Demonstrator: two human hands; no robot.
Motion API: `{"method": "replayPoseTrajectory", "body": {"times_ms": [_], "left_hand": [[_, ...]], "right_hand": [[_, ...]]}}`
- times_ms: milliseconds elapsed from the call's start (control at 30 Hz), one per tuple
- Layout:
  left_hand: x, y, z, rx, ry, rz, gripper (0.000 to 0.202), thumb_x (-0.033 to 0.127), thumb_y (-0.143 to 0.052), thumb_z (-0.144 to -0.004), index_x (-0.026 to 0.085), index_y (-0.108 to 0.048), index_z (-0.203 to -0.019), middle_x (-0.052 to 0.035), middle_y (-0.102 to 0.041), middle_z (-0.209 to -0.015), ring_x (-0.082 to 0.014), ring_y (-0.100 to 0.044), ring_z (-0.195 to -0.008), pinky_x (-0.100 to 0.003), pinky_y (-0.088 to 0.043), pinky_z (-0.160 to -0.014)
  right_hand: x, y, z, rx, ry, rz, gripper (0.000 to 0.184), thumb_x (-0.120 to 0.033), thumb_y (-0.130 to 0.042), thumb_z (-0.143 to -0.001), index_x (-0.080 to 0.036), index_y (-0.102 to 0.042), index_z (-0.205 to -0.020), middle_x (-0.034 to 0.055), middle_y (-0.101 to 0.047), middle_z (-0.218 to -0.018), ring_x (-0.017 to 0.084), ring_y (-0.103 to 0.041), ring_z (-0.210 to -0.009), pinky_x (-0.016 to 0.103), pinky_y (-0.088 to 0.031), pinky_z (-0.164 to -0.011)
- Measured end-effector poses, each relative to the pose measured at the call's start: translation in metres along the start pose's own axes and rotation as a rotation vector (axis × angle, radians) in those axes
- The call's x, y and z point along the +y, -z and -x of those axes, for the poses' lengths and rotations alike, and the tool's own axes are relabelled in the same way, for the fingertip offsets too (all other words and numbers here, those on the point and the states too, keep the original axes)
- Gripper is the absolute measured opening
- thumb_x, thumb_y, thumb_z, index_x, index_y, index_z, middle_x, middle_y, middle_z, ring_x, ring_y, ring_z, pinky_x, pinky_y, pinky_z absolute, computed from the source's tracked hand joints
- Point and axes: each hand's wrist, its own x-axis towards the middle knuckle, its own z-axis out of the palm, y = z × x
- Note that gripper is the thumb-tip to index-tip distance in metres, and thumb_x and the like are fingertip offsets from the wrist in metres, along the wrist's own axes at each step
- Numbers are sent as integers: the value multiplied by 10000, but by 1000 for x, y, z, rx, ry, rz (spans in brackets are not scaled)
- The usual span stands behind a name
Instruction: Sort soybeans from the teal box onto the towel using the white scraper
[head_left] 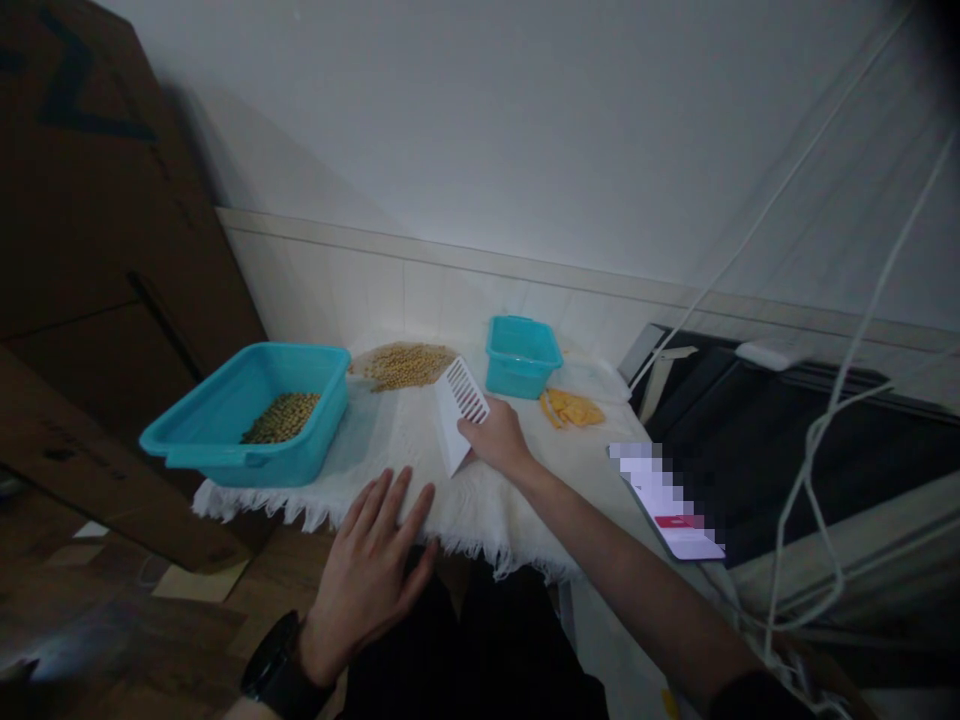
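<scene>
Right hand (496,436): fingers closed around the lower right side of a white slotted scoop (452,425), thumb across its plain wall. Scoop tilted; its row of slots slants from the far left down toward the near right, and the plain wall below tapers to a low corner pointing at the front edge. Long axis roughly away from the wearer, leaning left at the far end. Whether the low corner touches the cloth: cannot tell.

Left hand (375,560): fingers lightly spread, holding nothing visible, palm down at the front fringe, left of and nearer than the scoop. Contact with the cloth unclear. Black watch (281,660) on that wrist.

Tabletop covered by a white cloth (397,430); its fringed front edge runs just nearer than the scoop. Tan beans (411,366) lie heaped beyond and left of the scoop, near its far end. A strip of cloth separates the scoop from the large teal tub (319,455) at left, which holds greenish beans (289,415). Small teal tub (517,378) beyond and right of the grip; crumpled yellow item (574,408) just beside it. Wall (450,150) bounds the far side.
</scene>
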Motion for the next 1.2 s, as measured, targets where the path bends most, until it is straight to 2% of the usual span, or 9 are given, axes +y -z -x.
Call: {"method": "replayPoseTrajectory", "body": {"times_ms": [200,367,567,667,767,867,1033,1200], "left_hand": [[-1,-1,0,26,-12,-18,635,352,-633,-916,137,-521,-1503,-261,-515,-1547,-443,-495,-1419,-582,-494,-1084],[0,-1,-1,38,-9,-21,624,351,-630,-920,135,-522,-1495,-255,-524,-1540,-434,-490,-1423,-580,-497,-1082],[2,-4,0,36,7,-2,650,344,-636,-914,136,-492,-1513,-251,-493,-1568,-430,-448,-1455,-593,-475,-1106],[4,-7,0,45,33,13,651,339,-634,-914,152,-481,-1519,-239,-484,-1579,-429,-436,-1463,-602,-469,-1110],[4,-9,1,55,54,21,641,344,-629,-920,172,-477,-1519,-225,-490,-1579,-421,-447,-1456,-607,-472,-1106],[4,-9,1,64,46,22,637,342,-634,-919,155,-487,-1510,-239,-498,-1568,-431,-459,-1445,-609,-478,-1097],[4,-7,1,55,45,11,632,343,-634,-918,148,-501,-1504,-242,-499,-1566,-441,-455,-1445,-608,-481,-1094],[3,-8,2,49,48,14,634,350,-631,-918,154,-496,-1506,-237,-490,-1577,-436,-448,-1454,-602,-482,-1097]], "right_hand": [[36,30,-11,7,-9,-14,144,-138,-591,-707,-145,-689,-813,27,-703,-756,170,-626,-689,248,-437,-633],[48,47,-15,15,1,45,104,-124,-607,-697,-158,-678,-765,12,-680,-697,178,-617,-669,260,-433,-620],[35,66,-17,-37,3,66,116,-123,-614,-716,-160,-694,-791,28,-709,-737,190,-639,-679,272,-463,-634],[19,85,-23,-43,124,181,147,-144,-598,-770,-155,-719,-853,43,-724,-767,192,-643,-681,274,-460,-646],[9,97,-33,-81,259,426,185,-122,-579,-802,-148,-736,-897,74,-750,-825,208,-662,-736,275,-447,-684],[15,94,-42,-156,303,583,271,-83,-543,-834,-153,-751,-994,107,-778,-925,239,-693,-828,281,-456,-728],[42,74,-55,-217,304,661,328,-120,-544,-898,-173,-748,-1150,131,-786,-1079,288,-710,-985,309,-477,-821],[54,69,-66,-227,284,625,282,-128,-579,-891,-174,-774,-1090,110,-797,-1031,268,-716,-956,283,-471,-791]]}}
